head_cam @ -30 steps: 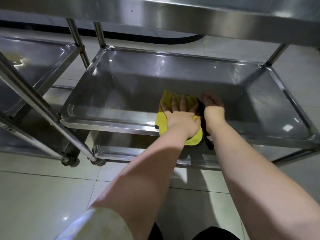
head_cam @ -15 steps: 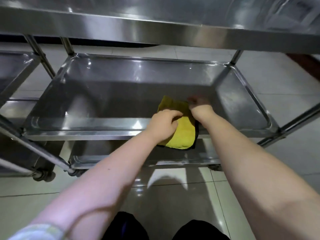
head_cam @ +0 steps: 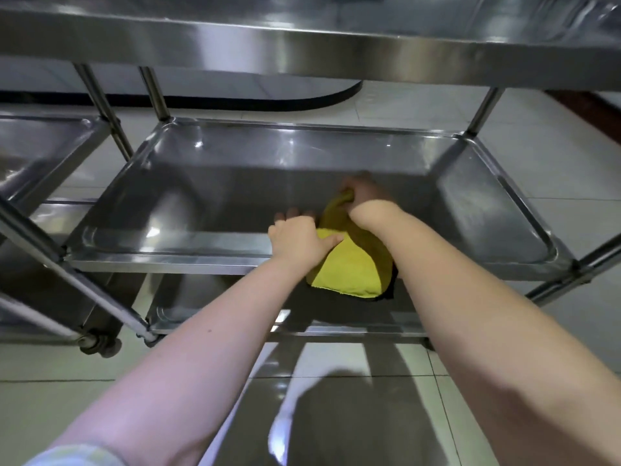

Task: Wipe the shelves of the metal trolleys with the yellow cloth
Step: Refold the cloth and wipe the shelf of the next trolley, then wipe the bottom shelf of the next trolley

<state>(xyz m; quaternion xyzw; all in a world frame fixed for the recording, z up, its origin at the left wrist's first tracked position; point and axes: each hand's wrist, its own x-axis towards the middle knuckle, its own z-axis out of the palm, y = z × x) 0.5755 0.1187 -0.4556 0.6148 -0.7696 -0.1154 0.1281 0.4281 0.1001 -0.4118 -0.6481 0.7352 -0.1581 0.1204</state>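
The yellow cloth (head_cam: 353,267) hangs over the near rim of the middle shelf (head_cam: 201,196) of a steel trolley, its lower part draped below the edge. My left hand (head_cam: 299,238) holds its left edge, thumb pressed on the cloth and fingers on the shelf. My right hand (head_cam: 364,198) grips the bunched far end of the cloth on the shelf, in shadow.
The trolley's top shelf (head_cam: 302,38) spans overhead close to the camera. A bottom shelf (head_cam: 208,311) sits just above the tiled floor. A second trolley (head_cam: 40,153) stands to the left, its posts and castors (head_cam: 97,344) close by.
My left hand went from lying flat on the cloth to gripping its edge. My right hand bunched the cloth's far end, and the cloth now hangs further over the rim.
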